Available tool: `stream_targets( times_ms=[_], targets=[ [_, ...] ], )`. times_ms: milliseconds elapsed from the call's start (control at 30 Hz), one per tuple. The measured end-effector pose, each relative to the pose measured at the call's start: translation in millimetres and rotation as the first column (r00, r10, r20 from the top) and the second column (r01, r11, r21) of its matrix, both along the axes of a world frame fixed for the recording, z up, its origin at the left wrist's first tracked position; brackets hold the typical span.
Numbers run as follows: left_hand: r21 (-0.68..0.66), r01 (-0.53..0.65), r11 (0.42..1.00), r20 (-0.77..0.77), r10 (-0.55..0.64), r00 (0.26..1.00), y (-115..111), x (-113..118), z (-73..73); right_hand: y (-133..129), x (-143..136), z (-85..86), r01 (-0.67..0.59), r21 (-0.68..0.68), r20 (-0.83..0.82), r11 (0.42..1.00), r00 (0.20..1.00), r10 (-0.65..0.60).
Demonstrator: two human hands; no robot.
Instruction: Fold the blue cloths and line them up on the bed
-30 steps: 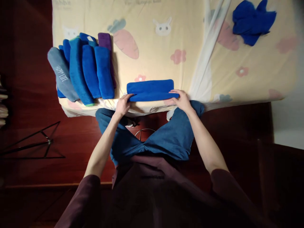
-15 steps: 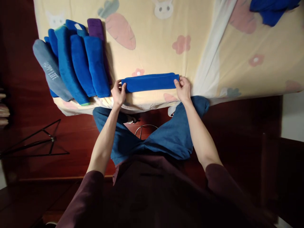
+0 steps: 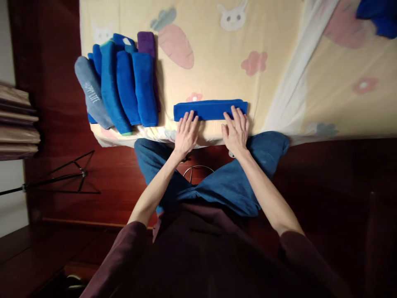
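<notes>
A blue towel [image 3: 211, 110], folded into a long narrow strip, lies crosswise near the front edge of the bed. My left hand [image 3: 186, 131] rests with its fingers outstretched on the strip's near edge, toward its left end. Close to the right end, the fingers of my right hand [image 3: 237, 128] are spread flat on the same towel. Neither hand grips it. To the left lies a row of folded towels: a blue one [image 3: 145, 89], several more blue ones behind it, a grey-blue one [image 3: 91, 93] with white lettering, and a purple one [image 3: 145, 41].
A yellow bed sheet [image 3: 217, 78] with carrot and rabbit prints covers the bed. More blue cloth [image 3: 380, 18] lies at the far right. A black tripod stand [image 3: 82, 174] is on the floor at left, near a striped curtain [image 3: 18, 124].
Both hands have let go of the towel's ends and moved inward, now lying flat on it. The view has shifted, so the bed appears farther right.
</notes>
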State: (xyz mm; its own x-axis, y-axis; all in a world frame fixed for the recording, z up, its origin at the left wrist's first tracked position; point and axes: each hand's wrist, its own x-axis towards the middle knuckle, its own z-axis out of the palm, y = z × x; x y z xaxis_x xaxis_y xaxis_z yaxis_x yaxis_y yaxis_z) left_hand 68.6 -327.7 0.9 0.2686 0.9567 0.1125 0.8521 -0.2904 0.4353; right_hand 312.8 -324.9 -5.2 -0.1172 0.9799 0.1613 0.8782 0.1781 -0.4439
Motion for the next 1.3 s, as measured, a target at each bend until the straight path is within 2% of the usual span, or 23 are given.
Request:
stream_targets(
  times_ms=[100,200,433,600,700,800,900,1033,1167,1300],
  targets=[
    [-0.022,0.028,0.999,-0.061,-0.029,0.998,0,11,-4.8,-1,-11,2.1,-0.162,-0.053,0.065,0.985,0.984,0.165],
    [-0.04,0.002,0.999,-0.101,-0.006,0.995,16,7,-8.8,11,-7,-2.3,-0.191,-0.083,0.088,0.978,0.976,0.198],
    [-0.055,0.037,0.998,-0.136,-0.044,0.99,53,-11,-11.4,41,17,-8.8,-0.221,-0.085,0.13,0.972,0.964,0.231],
    [-0.063,0.076,0.995,-0.189,-0.087,0.978,72,-36,1.8,61,37,-9.8,-0.206,-0.081,0.123,0.975,0.969,0.215],
    [-0.065,0.093,0.994,-0.165,-0.102,0.981,74,-55,12.0,70,48,-12.3,-0.192,-0.044,0.099,0.98,0.976,0.195],
    [-0.037,0.08,0.996,-0.057,-0.082,0.995,69,-68,15.5,74,54,-15.9,-0.195,0.011,0.078,0.981,0.978,0.194],
    [0.008,0.057,0.998,0.125,-0.057,0.991,61,-75,15.1,75,58,-19.8,-0.202,0.058,0.057,0.978,0.978,0.198],
    [0.113,0.047,0.993,0.402,-0.089,0.911,52,-78,20.7,73,60,-23.2,-0.187,0.083,0.043,0.979,0.982,0.184],
    [0.2,-0.002,0.98,0.576,-0.116,0.809,51,-71,37.1,72,55,-21.1,-0.153,0.096,0.035,0.984,0.988,0.15],
    [0.202,-0.117,0.972,0.68,-0.053,0.732,54,-63,62.0,73,38,-14.1,-0.145,0.144,-0.048,0.979,0.987,0.153]
  ],
)
